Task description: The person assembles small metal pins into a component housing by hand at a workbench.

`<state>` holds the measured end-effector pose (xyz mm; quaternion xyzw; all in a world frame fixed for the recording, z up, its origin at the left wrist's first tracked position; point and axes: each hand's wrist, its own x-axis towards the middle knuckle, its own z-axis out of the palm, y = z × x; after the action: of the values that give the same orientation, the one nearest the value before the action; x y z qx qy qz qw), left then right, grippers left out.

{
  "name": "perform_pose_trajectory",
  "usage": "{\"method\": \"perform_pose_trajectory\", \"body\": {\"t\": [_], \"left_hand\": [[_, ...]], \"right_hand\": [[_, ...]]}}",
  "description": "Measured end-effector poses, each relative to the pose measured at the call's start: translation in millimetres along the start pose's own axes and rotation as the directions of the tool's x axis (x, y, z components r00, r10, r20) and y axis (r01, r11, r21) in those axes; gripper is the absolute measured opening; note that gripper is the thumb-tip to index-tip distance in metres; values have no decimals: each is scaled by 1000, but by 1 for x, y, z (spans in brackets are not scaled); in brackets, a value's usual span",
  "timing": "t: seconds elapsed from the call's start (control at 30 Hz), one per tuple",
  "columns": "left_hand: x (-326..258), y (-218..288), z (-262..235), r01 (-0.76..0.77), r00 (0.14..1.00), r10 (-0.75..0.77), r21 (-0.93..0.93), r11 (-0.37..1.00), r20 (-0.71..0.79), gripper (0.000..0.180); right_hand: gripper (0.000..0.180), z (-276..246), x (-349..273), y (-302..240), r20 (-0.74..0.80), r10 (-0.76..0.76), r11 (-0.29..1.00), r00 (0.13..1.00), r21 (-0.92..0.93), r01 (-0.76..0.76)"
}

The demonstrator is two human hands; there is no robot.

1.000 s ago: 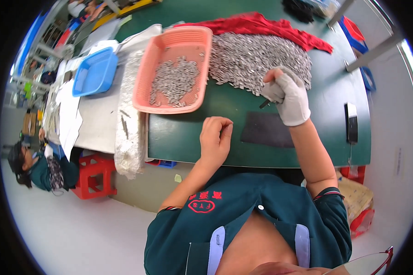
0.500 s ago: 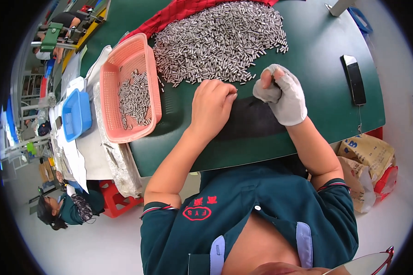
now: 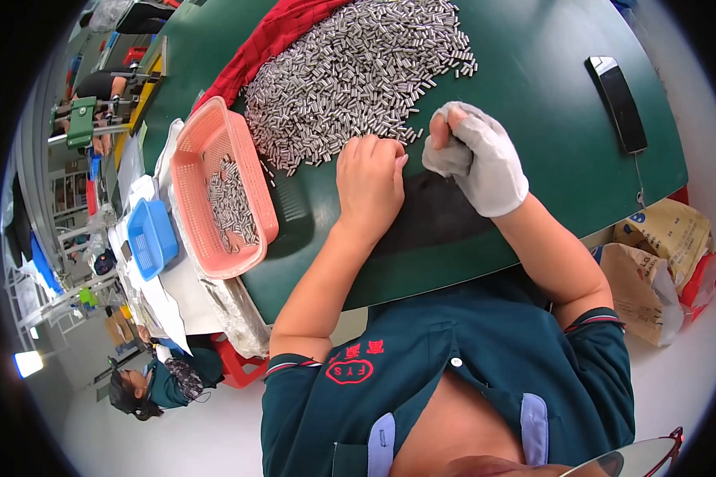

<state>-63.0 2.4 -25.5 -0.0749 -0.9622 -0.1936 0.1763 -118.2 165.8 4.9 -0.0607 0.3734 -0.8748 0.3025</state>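
Observation:
Bare and curled, my left hand (image 3: 370,187) rests at the near edge of a large heap of short silvery metal pins (image 3: 350,79). Its fingers are closed and face away, so what they hold, if anything, is hidden. To its right, my right hand (image 3: 484,163) wears a whitish glove that leaves the thumb tip and a fingertip bare. Its thumb and fingers are pinched together over the green table (image 3: 549,103), and I cannot make out anything between them. A pink plastic basket (image 3: 250,199) left of my left hand contains more pins (image 3: 232,207).
Red checked cloth (image 3: 254,56) lies along the heap's far left side. A black phone-like device (image 3: 619,107) with a cord lies at the right. The blue tray (image 3: 153,238) stands beyond the basket. Paper bags (image 3: 640,290) sit below the right edge. Another person (image 3: 163,381) is at lower left.
The whole view has shifted and tilted slightly, moving the heap left and the basket lower in the picture. Both hands keep nearly the same closed pose.

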Motion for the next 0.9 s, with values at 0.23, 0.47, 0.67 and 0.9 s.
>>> {"method": "perform_pose_trajectory", "body": {"t": [0.23, 0.47, 0.67, 0.9], "left_hand": [[-17, 3, -13, 244, 967, -233, -655, 715, 106, 8], [-27, 4, -9, 255, 948, -280, -888, 384, 151, 5], [-31, 10, -17, 350, 923, -334, -775, 526, 190, 5], [-24, 18, -24, -4, 985, 36, -187, 982, 169, 13]], "right_hand": [[27, -5, 3, 0, -6, 21, 995, 1000, 101, -20], [29, 4, -3, -4, -23, 52, 997, 998, -59, -53], [27, 1, -4, -4, 43, 70, 994, 997, -90, -65], [25, 1, -4, -5, 42, 54, 997, 998, -61, -52]]}}
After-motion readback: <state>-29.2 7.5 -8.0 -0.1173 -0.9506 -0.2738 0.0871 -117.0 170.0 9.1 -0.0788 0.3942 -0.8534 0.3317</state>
